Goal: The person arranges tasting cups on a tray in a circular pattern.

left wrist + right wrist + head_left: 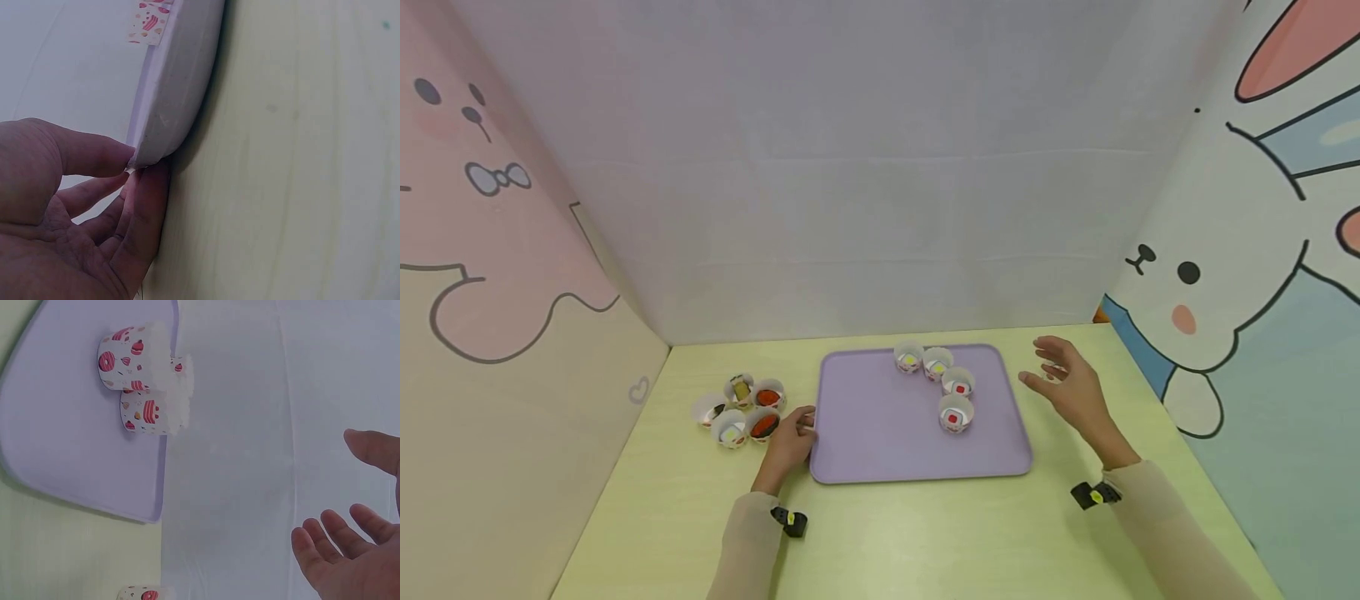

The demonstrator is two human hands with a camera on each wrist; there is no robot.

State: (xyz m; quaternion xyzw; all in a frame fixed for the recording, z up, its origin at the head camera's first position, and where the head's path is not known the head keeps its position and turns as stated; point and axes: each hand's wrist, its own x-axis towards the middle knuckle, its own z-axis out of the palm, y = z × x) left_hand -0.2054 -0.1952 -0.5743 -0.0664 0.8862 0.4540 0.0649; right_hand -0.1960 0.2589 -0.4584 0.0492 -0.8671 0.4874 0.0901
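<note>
My left hand [792,442] pinches the left rim of a lilac tray [872,417]; in the left wrist view the thumb [100,153] is on top and the fingers are underneath. Several patterned paper cups stand on the tray's right half in a curved line. The two rear ones, a cup [908,357] and its neighbour [937,364], have a small yellow spot inside. A red piece shows in the third cup [958,383] and in the nearest cup [956,414]. Beyond the tray's right edge, my right hand [1071,392] hovers with fingers spread, holding nothing.
Left of the tray several more cups cluster on the pale table [895,542]: two with orange-red contents [766,424], one with brownish contents [741,389]. Another patterned cup [147,592] peeks in off the tray. Curtained walls [850,208] enclose the table.
</note>
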